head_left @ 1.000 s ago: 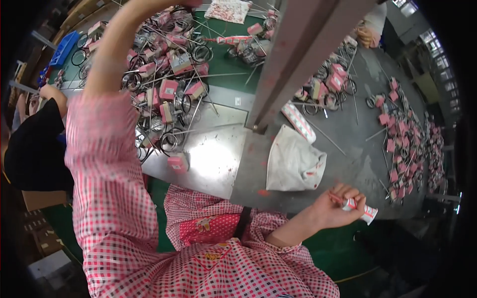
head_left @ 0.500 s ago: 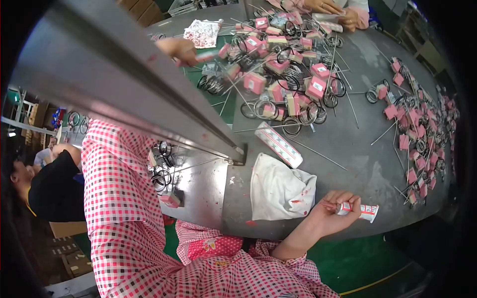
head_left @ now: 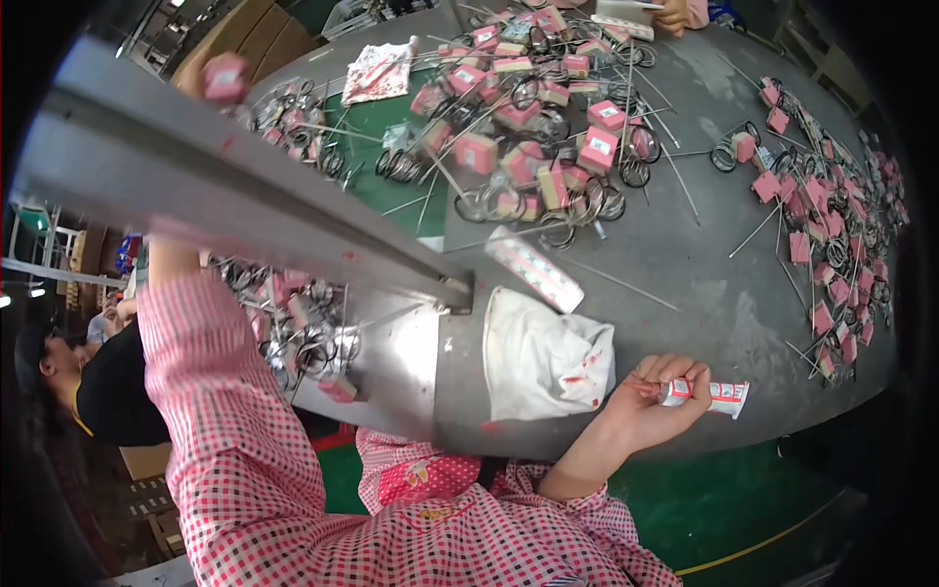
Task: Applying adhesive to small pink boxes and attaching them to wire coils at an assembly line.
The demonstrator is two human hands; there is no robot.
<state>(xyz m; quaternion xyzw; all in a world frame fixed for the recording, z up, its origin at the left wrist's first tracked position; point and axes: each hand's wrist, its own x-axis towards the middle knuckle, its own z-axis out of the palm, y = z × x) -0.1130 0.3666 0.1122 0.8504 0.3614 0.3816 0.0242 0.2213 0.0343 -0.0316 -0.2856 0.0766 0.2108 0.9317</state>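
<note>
My left arm reaches past the left side of the grey metal post (head_left: pixel 254 186). At its end my left hand (head_left: pixel 190 80), smeared by motion and partly hidden, is closed on a pink block (head_left: pixel 225 82) raised above a heap of similar parts. Closed around a squeezed white-and-red tube (head_left: pixel 728 394), my right hand (head_left: pixel 665 399) rests low over the table's near edge. Beside it lies a crumpled white cloth (head_left: pixel 543 357) with red stains. A white-and-red long box (head_left: pixel 533 269) lies just beyond the cloth.
Pink-and-cream blocks with coiled tubes and thin rods form a central heap (head_left: pixel 518 117) and a right-hand heap (head_left: pixel 822 225). A red-stained cloth (head_left: pixel 380 72) lies at the back. Another person's hand (head_left: pixel 673 16) is at the far edge; a person in black (head_left: pixel 115 391) is at left.
My left hand has moved from the central heap to the far left, carrying the pink block behind the post. My right hand keeps its hold on the tube. The view has shifted slightly.
</note>
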